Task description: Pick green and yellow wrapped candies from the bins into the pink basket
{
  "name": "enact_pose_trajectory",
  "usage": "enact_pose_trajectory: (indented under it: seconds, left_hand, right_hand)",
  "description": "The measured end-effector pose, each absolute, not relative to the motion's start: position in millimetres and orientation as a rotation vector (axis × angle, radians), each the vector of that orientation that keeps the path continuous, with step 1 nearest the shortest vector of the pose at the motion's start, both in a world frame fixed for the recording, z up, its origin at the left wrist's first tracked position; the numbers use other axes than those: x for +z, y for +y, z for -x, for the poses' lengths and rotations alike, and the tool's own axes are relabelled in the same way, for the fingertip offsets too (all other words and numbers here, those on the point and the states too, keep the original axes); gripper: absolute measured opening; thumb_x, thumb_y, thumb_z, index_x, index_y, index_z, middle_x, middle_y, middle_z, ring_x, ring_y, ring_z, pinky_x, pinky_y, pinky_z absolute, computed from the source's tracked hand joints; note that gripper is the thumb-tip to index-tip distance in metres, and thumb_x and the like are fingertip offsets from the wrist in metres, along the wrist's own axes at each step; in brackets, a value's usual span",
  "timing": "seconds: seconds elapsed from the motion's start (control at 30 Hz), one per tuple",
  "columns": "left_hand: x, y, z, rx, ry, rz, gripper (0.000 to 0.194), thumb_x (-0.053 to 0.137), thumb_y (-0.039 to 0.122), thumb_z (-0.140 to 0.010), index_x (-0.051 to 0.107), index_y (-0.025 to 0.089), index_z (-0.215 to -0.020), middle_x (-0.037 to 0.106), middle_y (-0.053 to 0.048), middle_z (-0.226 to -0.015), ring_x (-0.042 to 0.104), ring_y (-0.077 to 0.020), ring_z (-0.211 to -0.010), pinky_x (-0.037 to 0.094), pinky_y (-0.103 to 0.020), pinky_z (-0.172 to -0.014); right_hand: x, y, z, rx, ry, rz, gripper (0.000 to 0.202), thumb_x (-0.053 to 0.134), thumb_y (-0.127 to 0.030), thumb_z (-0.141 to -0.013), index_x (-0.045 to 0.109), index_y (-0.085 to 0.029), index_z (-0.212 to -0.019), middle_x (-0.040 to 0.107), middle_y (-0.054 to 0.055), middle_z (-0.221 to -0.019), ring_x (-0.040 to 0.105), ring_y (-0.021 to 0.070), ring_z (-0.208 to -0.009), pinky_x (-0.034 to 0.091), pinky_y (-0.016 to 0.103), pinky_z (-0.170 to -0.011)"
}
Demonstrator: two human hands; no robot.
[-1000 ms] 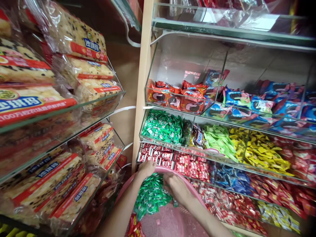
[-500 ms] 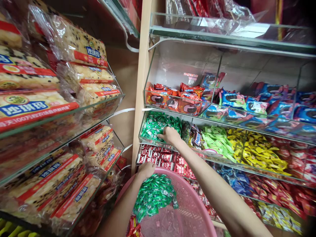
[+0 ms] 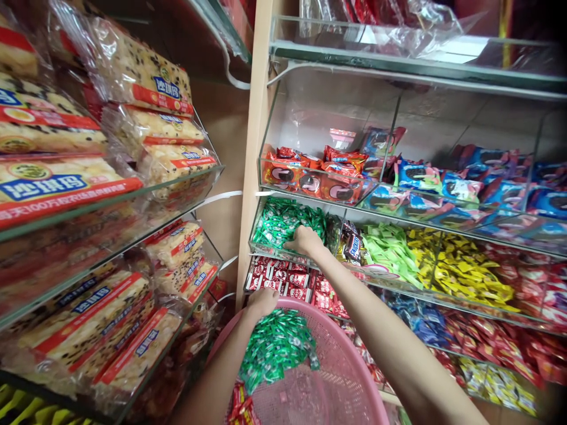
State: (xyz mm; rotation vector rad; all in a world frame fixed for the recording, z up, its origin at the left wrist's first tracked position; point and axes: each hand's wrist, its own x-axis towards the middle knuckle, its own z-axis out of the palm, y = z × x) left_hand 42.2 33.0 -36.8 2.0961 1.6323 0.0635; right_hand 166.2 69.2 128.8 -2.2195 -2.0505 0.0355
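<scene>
My left hand (image 3: pixel 264 302) is closed on the far rim of a pink plastic basket (image 3: pixel 370 369). Inside the basket lies a heap of green-wrapped candies (image 3: pixel 281 348), with some red and yellow packets (image 3: pixel 241 406) at the near left. My right hand (image 3: pixel 306 241) reaches into a clear shelf bin at the front of a pile of green-wrapped candies (image 3: pixel 287 218). Its fingers are curled and the thumb points left. Whatever lies under those fingers is hidden.
Red-and-white packets (image 3: pixel 279 277) fill the bin below my right hand. To its right are a Snickers packet (image 3: pixel 353 245), light green packets (image 3: pixel 390 251) and yellow packets (image 3: pixel 460 268). Glass-edged shelves with wrapped pastries (image 3: pixel 66 183) stand close on the left, past a wooden post (image 3: pixel 256 118).
Both hands stay almost where they were, the right one still at the green candies. The view has shifted very slightly.
</scene>
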Motion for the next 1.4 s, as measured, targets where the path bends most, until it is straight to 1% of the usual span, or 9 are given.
enact_pose_trajectory:
  seconds: [0.07,0.13,0.23,0.37,0.47,0.73,0.93,1.2,1.4]
  left_hand:
    - [-36,32,-42,0.058,1.637,-2.091,0.047,0.022,0.041,-0.084,0.063,0.019,-0.092,0.064,-0.010,-0.101,0.059,-0.0243,-0.093,0.043,-0.032,-0.076]
    - [-35,31,-41,0.060,1.640,-2.092,0.047,0.022,0.041,-0.084,0.063,0.020,-0.093,0.064,-0.010,-0.101,0.058,-0.0237,-0.094,0.043,-0.031,-0.076]
    - [-34,31,-41,0.062,1.641,-2.094,0.047,0.021,0.041,-0.084,0.062,0.021,-0.094,0.064,-0.009,-0.101,0.058,-0.0236,-0.094,0.043,-0.030,-0.077]
    - [-34,31,-42,0.063,1.637,-2.098,0.047,0.021,0.040,-0.084,0.063,0.019,-0.092,0.064,-0.010,-0.100,0.059,-0.0251,-0.093,0.044,-0.032,-0.075]
    - [-34,31,-43,0.064,1.631,-2.107,0.047,0.021,0.039,-0.084,0.063,0.019,-0.091,0.064,-0.011,-0.099,0.059,-0.0256,-0.092,0.044,-0.033,-0.075]
    - [-36,33,-43,0.032,1.647,-2.096,0.047,0.021,0.042,-0.084,0.062,0.021,-0.095,0.063,-0.009,-0.104,0.058,-0.0234,-0.095,0.043,-0.031,-0.077]
    - [-36,33,-44,0.026,1.648,-2.102,0.047,0.022,0.041,-0.084,0.063,0.022,-0.093,0.063,-0.009,-0.103,0.058,-0.0231,-0.094,0.043,-0.031,-0.076]
    - [-37,34,-43,0.045,1.644,-2.108,0.048,0.020,0.041,-0.084,0.063,0.022,-0.091,0.064,-0.009,-0.101,0.059,-0.0236,-0.092,0.043,-0.031,-0.074]
    - [-35,33,-44,0.027,1.661,-2.083,0.045,0.023,0.041,-0.084,0.063,0.022,-0.093,0.063,-0.008,-0.103,0.058,-0.0215,-0.094,0.042,-0.028,-0.075]
  right_hand:
    - [130,68,-163,0.052,-2.037,2.234,0.041,0.062,-0.035,-0.065,0.060,-0.014,-0.100,0.060,0.013,-0.102,0.058,0.0241,-0.092,0.045,0.029,-0.068]
    - [131,67,-162,0.055,-2.033,2.240,0.039,0.063,-0.029,-0.064,0.060,-0.013,-0.101,0.060,0.014,-0.102,0.058,0.0246,-0.092,0.045,0.028,-0.068]
    - [131,67,-164,0.039,-2.041,2.227,0.034,0.059,-0.022,-0.066,0.060,-0.013,-0.099,0.060,0.014,-0.102,0.058,0.0243,-0.092,0.045,0.028,-0.068]
    - [129,67,-169,-0.018,-2.046,2.201,0.030,0.056,-0.026,-0.070,0.060,-0.015,-0.098,0.060,0.014,-0.103,0.058,0.0244,-0.092,0.045,0.029,-0.069]
    - [128,66,-170,-0.032,-2.077,2.191,0.034,0.060,-0.030,-0.068,0.059,-0.015,-0.099,0.059,0.013,-0.103,0.057,0.0239,-0.092,0.044,0.029,-0.070]
    - [127,68,-172,-0.056,-2.101,2.161,0.023,0.054,-0.020,-0.072,0.062,-0.014,-0.093,0.060,0.011,-0.099,0.057,0.0208,-0.091,0.042,0.025,-0.068]
    - [121,74,-175,-0.010,-2.111,2.146,0.030,0.061,-0.033,-0.068,0.062,-0.014,-0.092,0.060,0.011,-0.098,0.058,0.0212,-0.086,0.043,0.026,-0.066]
    - [121,72,-172,-0.128,-2.128,2.131,0.026,0.050,-0.024,-0.075,0.060,-0.013,-0.097,0.060,0.013,-0.099,0.058,0.0231,-0.090,0.043,0.028,-0.069]
    - [124,68,-170,-0.107,-2.131,2.172,0.031,0.055,-0.022,-0.073,0.057,-0.015,-0.103,0.059,0.012,-0.102,0.057,0.0229,-0.095,0.041,0.028,-0.075]
